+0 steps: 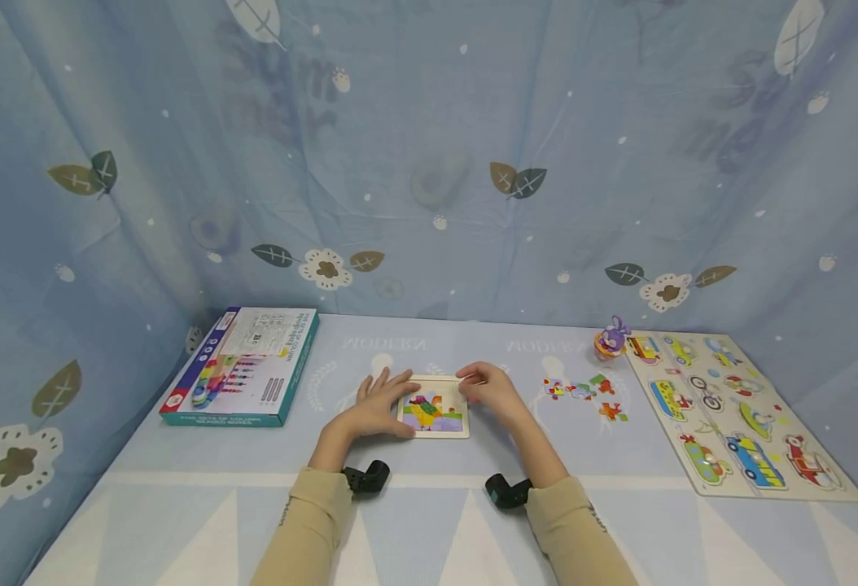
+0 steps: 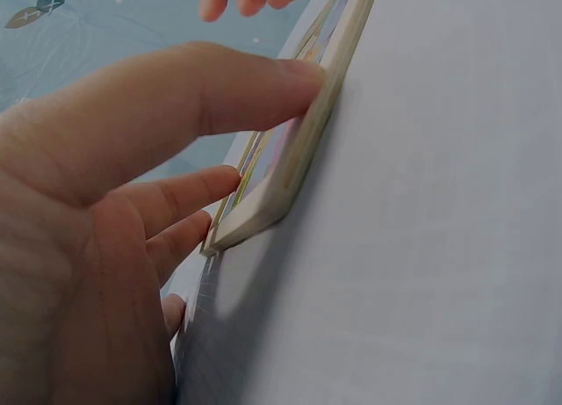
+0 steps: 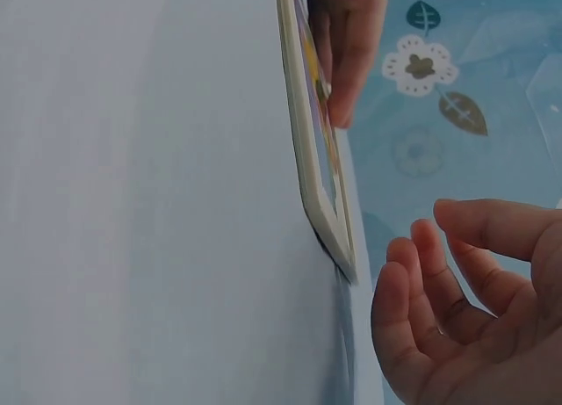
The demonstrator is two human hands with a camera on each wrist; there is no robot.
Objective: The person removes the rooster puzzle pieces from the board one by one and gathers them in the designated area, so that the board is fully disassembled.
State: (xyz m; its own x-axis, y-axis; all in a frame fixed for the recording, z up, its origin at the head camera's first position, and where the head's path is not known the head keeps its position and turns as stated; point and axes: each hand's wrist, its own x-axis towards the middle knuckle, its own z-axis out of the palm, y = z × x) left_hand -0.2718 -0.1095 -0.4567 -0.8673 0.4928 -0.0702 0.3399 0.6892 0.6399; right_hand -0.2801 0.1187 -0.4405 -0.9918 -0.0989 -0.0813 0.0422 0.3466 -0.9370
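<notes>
A small wooden jigsaw puzzle tray (image 1: 436,435) lies flat, with a colourful bird picture in its lower part and bare wood showing along the top. Fingers of my left hand (image 1: 375,408) are spread at the tray's left side. In the left wrist view the thumb (image 2: 255,93) of that hand presses on the near edge. My right hand (image 1: 493,391) hovers at the tray's upper right corner. From the right wrist its fingers (image 3: 443,286) look loosely bent, with nothing visible between them. Several loose jigsaw pieces (image 1: 581,391) lie to the right.
At the left stands a flat boxed toy set (image 1: 253,366). A purple rabbit figure (image 1: 612,338) sits at the back right, beside a large wooden vehicle puzzle board (image 1: 744,415). A patterned blue curtain (image 1: 429,163) hangs behind the table.
</notes>
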